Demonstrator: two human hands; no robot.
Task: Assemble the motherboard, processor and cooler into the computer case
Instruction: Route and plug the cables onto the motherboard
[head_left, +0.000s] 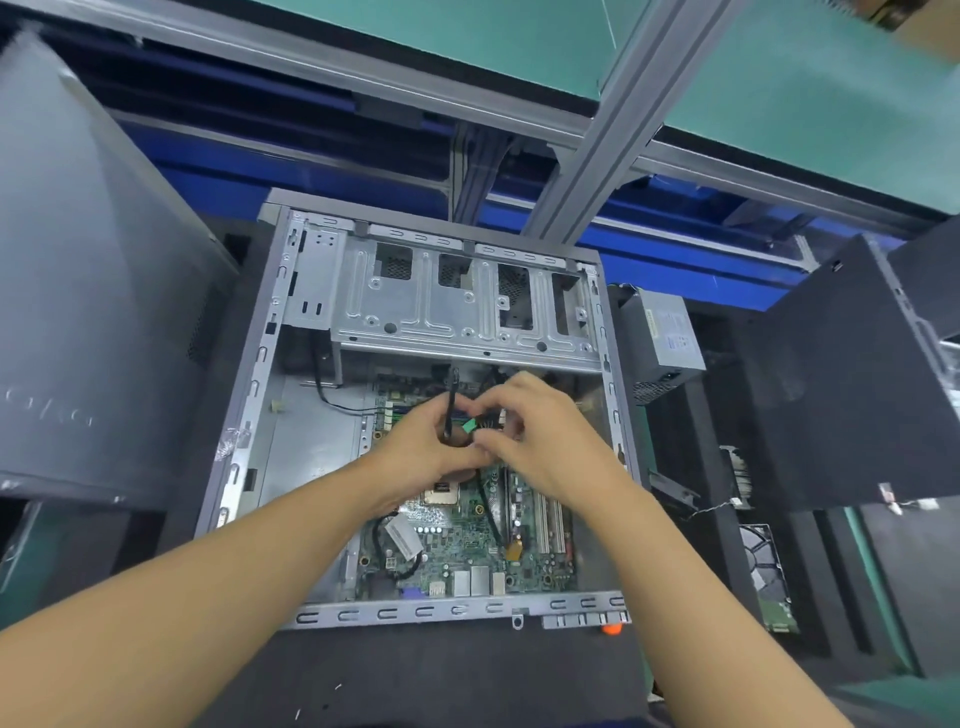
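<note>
Step, judged: cable hookup on motherboard (467, 551), lying flat inside computer case (244, 415). Left hand (436, 449) grip curled round black cable (451, 400); right hand (540, 436) grip pinching green connector (469, 426). Next, likely: align connector over its header, press straight down. Cooler not yet on socket (440, 491).

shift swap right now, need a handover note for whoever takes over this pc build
Left hand: grips a black cable above the motherboard.
Right hand: pinches the green-plug lead beside it.
Done: motherboard lies inside the open computer case.
Left: CPU socket has no cooler on it; whether a processor is seated cannot be told. The green plug is not yet plugged in. Power supply sits outside the case, to its right.
</note>
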